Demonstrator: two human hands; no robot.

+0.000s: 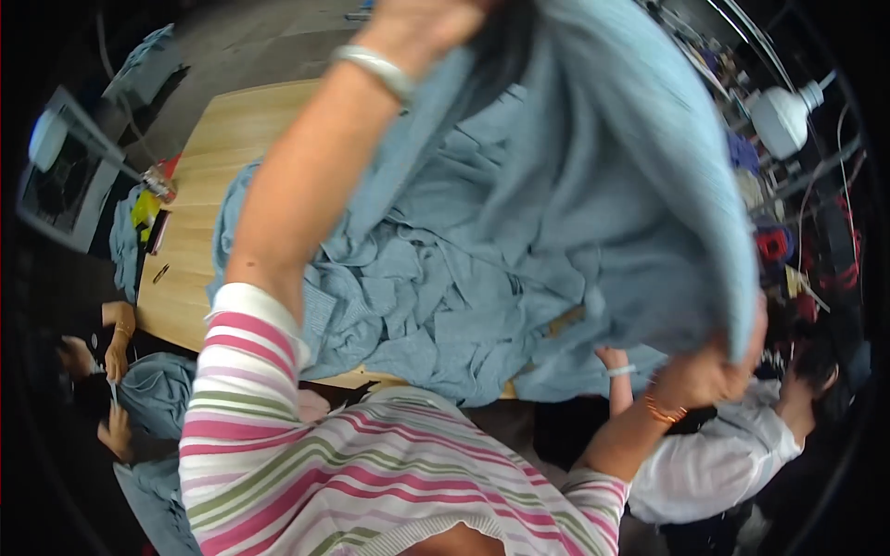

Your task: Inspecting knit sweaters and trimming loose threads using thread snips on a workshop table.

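Blue-grey cloth [640,157] raised, draped between hands, over heap of similar fabric [399,287] on table [246,125]. Looks light, soft, limp; probably not fragile or slippery, likely sags unless held at two well-spread edge points. Right hand [706,372] clenched on lower right edge. Left hand [436,18] at upper frame border, fingers cut off: cannot tell grip.

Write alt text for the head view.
A blue-grey cloth is held up, its lower right edge gripped by the right hand; the left hand, partly cut off, is raised at the picture's top. Below, blue-grey fabric lies heaped on a wooden table; a person in white is at lower right.
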